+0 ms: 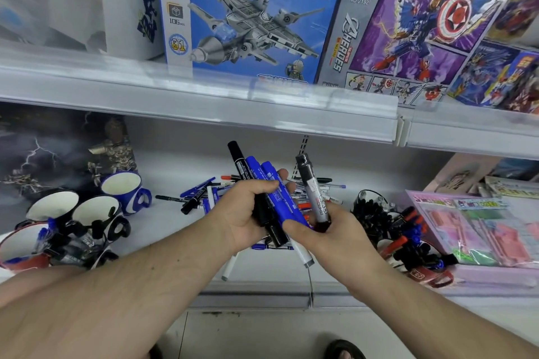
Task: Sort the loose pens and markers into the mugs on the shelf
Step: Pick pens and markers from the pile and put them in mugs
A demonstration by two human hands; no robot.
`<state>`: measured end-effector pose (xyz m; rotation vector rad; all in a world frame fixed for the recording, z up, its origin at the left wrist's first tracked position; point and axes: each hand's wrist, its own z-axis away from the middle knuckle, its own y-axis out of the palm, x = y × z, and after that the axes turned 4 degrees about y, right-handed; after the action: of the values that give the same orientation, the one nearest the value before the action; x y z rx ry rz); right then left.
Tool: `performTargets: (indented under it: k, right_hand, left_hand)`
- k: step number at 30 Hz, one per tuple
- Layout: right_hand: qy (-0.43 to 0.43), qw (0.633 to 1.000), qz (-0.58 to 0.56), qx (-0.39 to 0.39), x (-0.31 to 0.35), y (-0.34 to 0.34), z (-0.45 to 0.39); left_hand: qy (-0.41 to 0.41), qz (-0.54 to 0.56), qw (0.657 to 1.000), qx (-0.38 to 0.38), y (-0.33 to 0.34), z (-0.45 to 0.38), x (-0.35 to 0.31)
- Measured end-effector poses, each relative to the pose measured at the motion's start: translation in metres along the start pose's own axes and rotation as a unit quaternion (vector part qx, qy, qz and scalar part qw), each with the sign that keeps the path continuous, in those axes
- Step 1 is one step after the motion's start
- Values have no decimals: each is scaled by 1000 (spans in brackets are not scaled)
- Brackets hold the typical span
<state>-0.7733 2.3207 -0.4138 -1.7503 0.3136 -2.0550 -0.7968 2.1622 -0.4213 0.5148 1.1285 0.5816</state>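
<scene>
Both forearms reach in from below toward the lower shelf [163, 242]. Left hand [248, 213] curls round a bundle of markers [272, 198], blue ones and a black one, tips slanting up and to the left. Right hand [326, 239] grips the lower end of a grey-and-black marker [313, 192] standing nearly upright just beside the bundle. Behind the hands lies a heap of loose pens [204, 192]. Mugs [96, 213] cluster at left, some holding markers; a mug of black markers [372, 210] sits at right. Toy boxes [250, 14] line the upper shelf.
</scene>
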Motion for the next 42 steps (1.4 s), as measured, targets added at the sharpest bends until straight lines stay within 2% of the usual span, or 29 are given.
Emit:
performTargets:
  k: [5, 12, 16, 22, 30, 33, 38, 42]
  right_hand:
    - [-14, 999, 28, -41, -2, -2, -2]
    - [-20, 996, 82, -18, -12, -5, -8]
    - [-24, 993, 114, -6, -14, -16, -10]
    - [-22, 992, 123, -36, -24, -31, -15]
    - [-11, 996, 70, -55, -48, -58, -20]
    - [37, 995, -29, -91, -48, -68, -16]
    - [125, 964, -185, -142, -48, -92, -9]
    - [114, 969, -173, -137, -56, -92, -9]
  left_hand:
    - [-11, -9, 1000, 3, 7, -3, 9]
    - [-49, -101, 994, -6, 11, -14, 34]
    - [-49, -96, 994, -12, 19, -21, 39]
    - [-49, -90, 995, -5, 34, -36, 55]
    - [-73, -69, 995, -5, 60, -52, 76]
    - [-80, -31, 996, -13, 69, -56, 78]
    - [-81, 11, 997, -6, 78, -61, 78]
    - [-88, 24, 996, 0, 81, -63, 85]
